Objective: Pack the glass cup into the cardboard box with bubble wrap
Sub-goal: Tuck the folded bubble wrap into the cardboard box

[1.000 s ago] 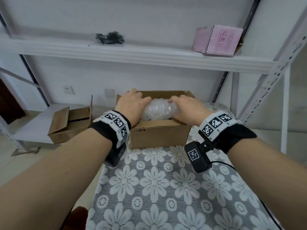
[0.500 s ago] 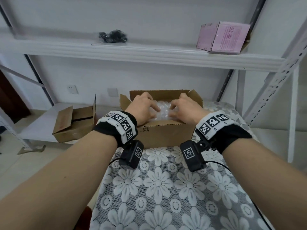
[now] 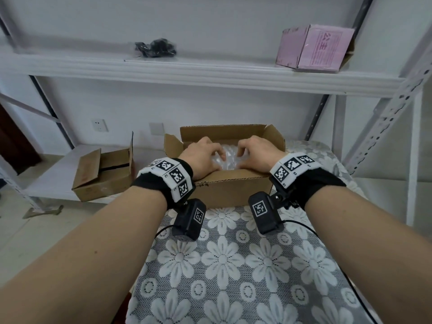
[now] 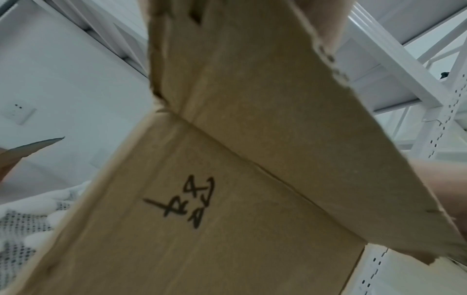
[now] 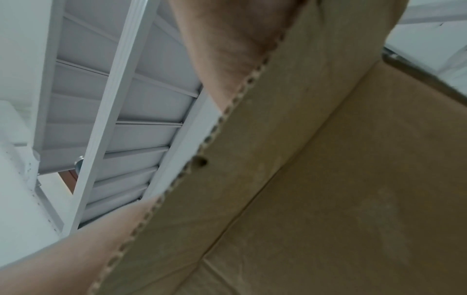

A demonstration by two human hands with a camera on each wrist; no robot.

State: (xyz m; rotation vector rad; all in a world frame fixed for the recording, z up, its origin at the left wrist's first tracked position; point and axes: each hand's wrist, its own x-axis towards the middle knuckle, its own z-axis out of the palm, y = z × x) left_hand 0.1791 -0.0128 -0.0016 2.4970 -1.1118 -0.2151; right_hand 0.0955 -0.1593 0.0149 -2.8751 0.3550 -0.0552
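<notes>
The open cardboard box [image 3: 233, 192] stands on the far end of the flower-patterned table. A bundle of bubble wrap [image 3: 228, 160] lies inside it, below the rim; the glass cup itself is hidden in the wrap. My left hand [image 3: 211, 156] grips the bundle's left side with curled fingers. My right hand [image 3: 247, 153] grips its right side the same way. The left wrist view is filled by the box's front wall [image 4: 202, 229] with black handwriting on it. The right wrist view shows only the front flap [image 5: 290, 139] from below, so neither shows the fingers.
A second open cardboard box [image 3: 105, 174] sits on a low shelf to the left. A pink box [image 3: 315, 47] and a black bundle [image 3: 155, 47] lie on the upper shelf [image 3: 210, 73]. A perforated rack upright [image 3: 385, 127] stands right. The lace tablecloth [image 3: 233, 265] covers the near table.
The bubble-wrap bundle has gone from above the box's rim down into the box. Both hands followed it in, and their fingers have closed in over its top.
</notes>
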